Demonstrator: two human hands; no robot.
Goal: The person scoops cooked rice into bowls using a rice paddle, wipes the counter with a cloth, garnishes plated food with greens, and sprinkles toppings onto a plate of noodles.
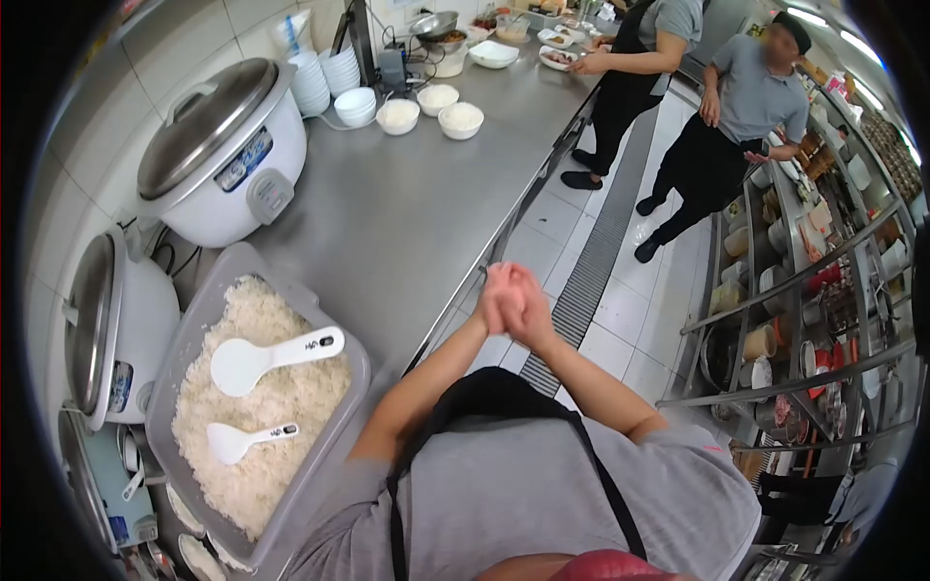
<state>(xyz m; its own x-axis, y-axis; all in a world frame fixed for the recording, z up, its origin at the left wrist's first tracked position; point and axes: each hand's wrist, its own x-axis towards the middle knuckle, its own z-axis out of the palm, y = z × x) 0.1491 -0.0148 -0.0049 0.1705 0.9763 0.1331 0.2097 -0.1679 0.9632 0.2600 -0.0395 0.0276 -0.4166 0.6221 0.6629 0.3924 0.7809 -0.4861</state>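
Observation:
My left hand (pixel 496 295) and my right hand (pixel 524 308) are clasped together in front of my apron, just off the counter's front edge. Their fingers are closed against each other and slightly blurred, and no object shows between them. To the left of my hands, a grey tub (pixel 360 373) of cooked rice (pixel 262 315) sits on the counter. On the rice lie a larger white rice paddle (pixel 242 367) and a smaller white rice paddle (pixel 229 443), both apart from my hands.
A large rice cooker (pixel 218 155) and another rice cooker (pixel 136 329) line the wall. Rice bowls (pixel 460 121) and stacked white bowls (pixel 310 85) stand farther along the steel counter (pixel 387 213). One co-worker (pixel 659 58) handles a plate; another person (pixel 751 107) stands near the shelves (pixel 804 320).

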